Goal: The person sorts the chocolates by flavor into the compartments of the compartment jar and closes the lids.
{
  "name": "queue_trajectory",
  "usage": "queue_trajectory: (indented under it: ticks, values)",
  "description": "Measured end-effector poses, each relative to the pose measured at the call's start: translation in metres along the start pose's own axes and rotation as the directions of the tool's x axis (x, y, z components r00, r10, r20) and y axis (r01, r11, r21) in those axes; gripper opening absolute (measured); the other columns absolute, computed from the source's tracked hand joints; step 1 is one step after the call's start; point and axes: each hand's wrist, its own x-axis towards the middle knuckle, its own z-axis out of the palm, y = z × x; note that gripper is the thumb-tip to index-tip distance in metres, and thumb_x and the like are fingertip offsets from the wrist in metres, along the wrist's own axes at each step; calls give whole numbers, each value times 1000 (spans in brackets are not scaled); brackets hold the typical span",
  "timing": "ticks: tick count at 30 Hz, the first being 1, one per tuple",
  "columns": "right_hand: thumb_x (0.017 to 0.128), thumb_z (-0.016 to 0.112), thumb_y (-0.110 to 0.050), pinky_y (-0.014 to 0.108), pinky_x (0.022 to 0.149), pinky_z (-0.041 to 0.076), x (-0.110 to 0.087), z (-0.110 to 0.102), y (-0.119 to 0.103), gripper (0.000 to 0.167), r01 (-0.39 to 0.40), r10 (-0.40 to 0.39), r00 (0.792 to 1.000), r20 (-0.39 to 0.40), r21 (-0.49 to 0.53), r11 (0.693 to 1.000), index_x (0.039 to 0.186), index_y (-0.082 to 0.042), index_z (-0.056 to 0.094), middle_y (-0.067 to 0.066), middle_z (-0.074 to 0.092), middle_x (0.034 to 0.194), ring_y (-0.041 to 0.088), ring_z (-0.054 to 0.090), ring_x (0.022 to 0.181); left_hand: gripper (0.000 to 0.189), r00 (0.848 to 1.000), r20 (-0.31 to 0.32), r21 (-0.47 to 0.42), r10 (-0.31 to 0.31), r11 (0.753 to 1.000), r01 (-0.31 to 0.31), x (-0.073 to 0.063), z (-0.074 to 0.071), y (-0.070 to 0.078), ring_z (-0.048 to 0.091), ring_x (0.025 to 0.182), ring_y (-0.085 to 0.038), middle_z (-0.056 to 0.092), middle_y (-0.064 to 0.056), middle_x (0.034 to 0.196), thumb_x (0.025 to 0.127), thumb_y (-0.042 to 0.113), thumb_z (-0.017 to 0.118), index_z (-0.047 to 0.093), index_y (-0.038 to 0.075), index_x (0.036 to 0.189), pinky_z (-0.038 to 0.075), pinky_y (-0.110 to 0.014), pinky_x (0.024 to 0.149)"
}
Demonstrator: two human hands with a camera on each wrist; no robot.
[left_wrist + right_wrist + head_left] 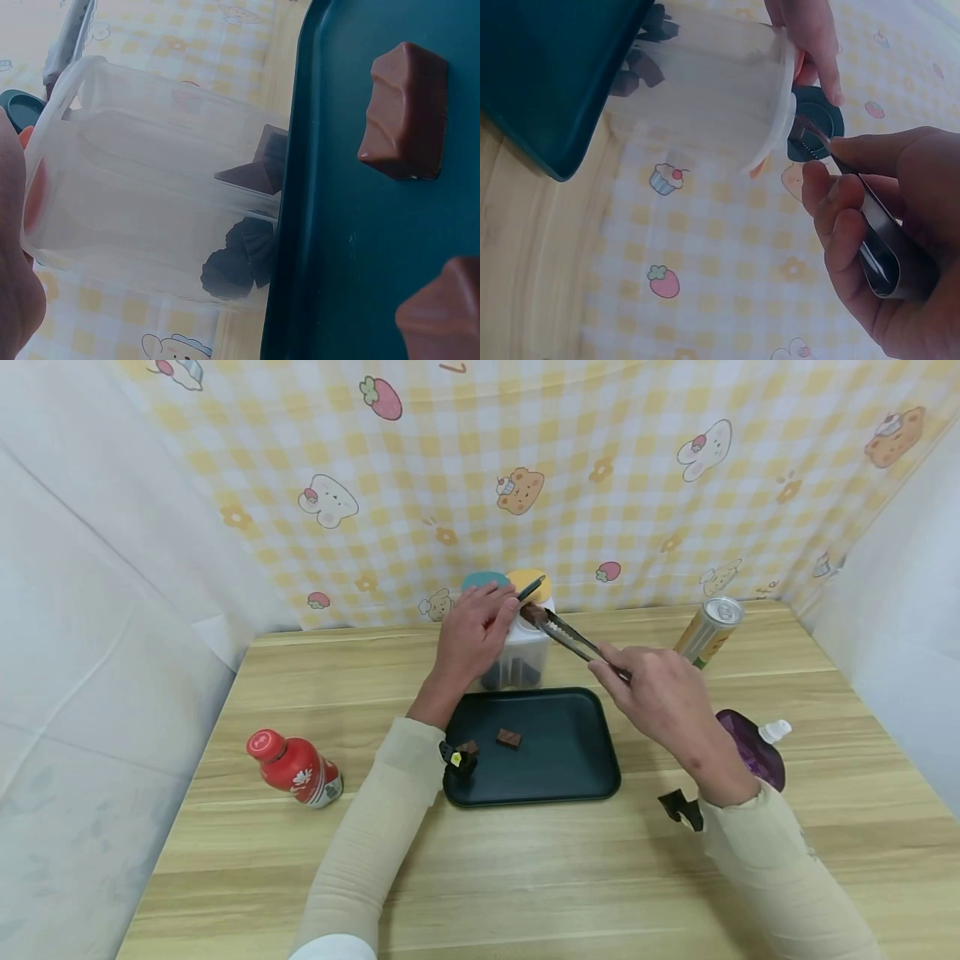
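My right hand (660, 697) grips metal tongs (573, 639), whose tips hold a brown chocolate piece (534, 613) at the top opening of a clear plastic storage box (528, 652). A dark green flap lid (819, 120) stands raised beside that opening. My left hand (472, 631) rests on the box top with fingers extended, its thumb side by the raised flap. Through the box walls show dark chocolates (240, 255) in separate compartments. In front of the box lies a dark green tray (562, 752) bearing brown chocolates (508, 738), one partly behind my left wrist strap.
A red bottle (300, 768) stands at the left of the wooden table (510, 877). To the right are a can (708, 631) and a purple pouch with a white cap (750, 747), partly behind my right forearm. A checked curtain (450, 468) hangs behind the box.
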Motion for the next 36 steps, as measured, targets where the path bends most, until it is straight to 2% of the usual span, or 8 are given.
queue_trajectory:
  ticks: [5, 17, 25, 29, 36]
  values:
    - [101, 69, -25, 34, 45, 31, 0, -1, -1, 34, -10, 9, 1000, 18, 11, 1000, 128, -4, 72, 0, 53, 58, 20, 41, 50, 44, 1000, -1, -1, -2, 1000, 2, -1, 1, 0, 46, 141, -14, 65, -2, 138, 110, 38, 46, 71, 9, 134, 17, -26, 121]
    - [102, 68, -25, 34, 46, 31, 0, -2, -1, 35, -16, 16, 999, 27, 9, 1000, 129, -5, 72, -1, 50, 58, 19, 41, 51, 45, 1000, -4, -3, -7, 1000, 7, 0, 1, 1, 47, 141, -16, 65, -2, 139, 111, 38, 45, 71, 9, 134, 16, -26, 121]
    - [102, 68, -25, 33, 46, 33, -1, -3, 0, 35, -9, 10, 1000, -4, 18, 1000, 130, -4, 72, 5, 66, 71, 18, 45, 52, 44, 1000, -3, -9, -11, 1000, 11, 0, 0, 1, 46, 141, -15, 65, -2, 138, 110, 38, 46, 70, 10, 135, 17, -26, 121]
    - [101, 70, -23, 32, 45, 31, -7, -5, 1, 34, 18, -17, 999, -30, 24, 1000, 130, -7, 73, 2, 67, 71, 14, 41, 50, 44, 1000, -5, -5, -3, 1000, 3, 1, 0, 1, 47, 141, -16, 65, -2, 138, 110, 37, 46, 70, 9, 135, 17, -26, 121]
    - [95, 76, -19, 29, 45, 28, -24, -1, 4, 34, 104, -103, 992, -70, 24, 994, 127, -9, 75, -7, 54, 65, 8, 39, 52, 44, 1000, 1, -7, 4, 1000, -4, 0, 0, 0, 47, 141, -17, 65, -3, 138, 110, 37, 46, 70, 9, 134, 17, -26, 121]
